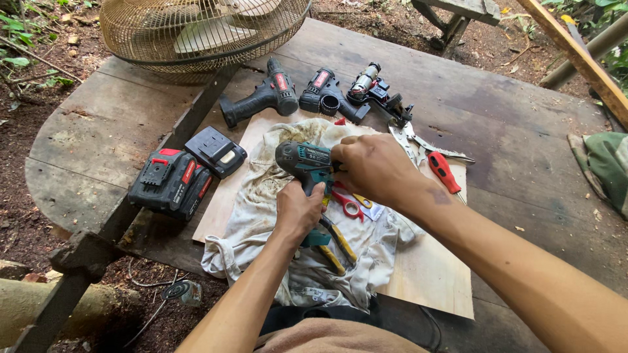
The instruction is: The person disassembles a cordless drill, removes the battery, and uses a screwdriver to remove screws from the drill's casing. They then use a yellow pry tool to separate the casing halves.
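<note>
Head view, left fingers wrapped around drill grip; right fingers closed at its nose

Drill on cloth, batteries left.
</note>
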